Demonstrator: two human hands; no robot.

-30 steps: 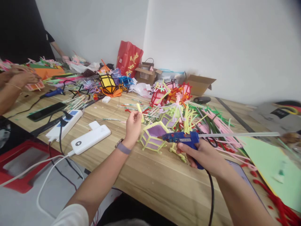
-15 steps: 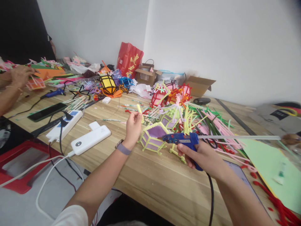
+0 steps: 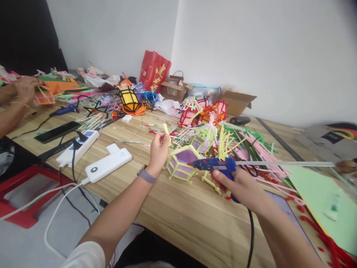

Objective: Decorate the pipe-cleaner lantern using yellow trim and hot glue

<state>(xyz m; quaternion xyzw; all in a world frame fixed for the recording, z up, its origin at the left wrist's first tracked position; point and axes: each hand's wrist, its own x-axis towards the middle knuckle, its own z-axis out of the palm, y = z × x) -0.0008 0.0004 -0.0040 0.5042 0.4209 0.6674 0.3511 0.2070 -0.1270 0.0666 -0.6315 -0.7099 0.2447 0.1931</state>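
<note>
Purple lantern (image 3: 184, 158): rests on the wooden table (image 3: 167, 216) ahead of the person, its panels edged with a fuzzy yellow-green frame.
Flat device (image 3: 284, 206): pale-screened, lying on the table, partly covered by the right forearm.
Right hand (image 3: 241, 186): fingers wrapped around the handle of a blue glue gun (image 3: 214, 164); I cannot tell whether the trigger is squeezed.
Gun's nozzle: points left at the purple lantern; contact between them cannot be made out. A long translucent glue stick (image 3: 284, 163) juts from the rear.
Left hand (image 3: 159, 150): thumb and fingers pinch a pale yellow strip (image 3: 166, 130), held roughly upright just beyond the purple lantern's left side.
White power bank (image 3: 108, 165): left of the left wrist, cable attached, with a power strip (image 3: 79, 147) near it.
Second lantern (image 3: 200, 143): just behind the first, also purple and yellow-green, beside loose pink stems (image 3: 262, 154).
Co-worker's hands (image 3: 26, 89): at the far left, at an orange lantern (image 3: 44, 98).
Red bag (image 3: 153, 70): stands upright by the wall.
</note>
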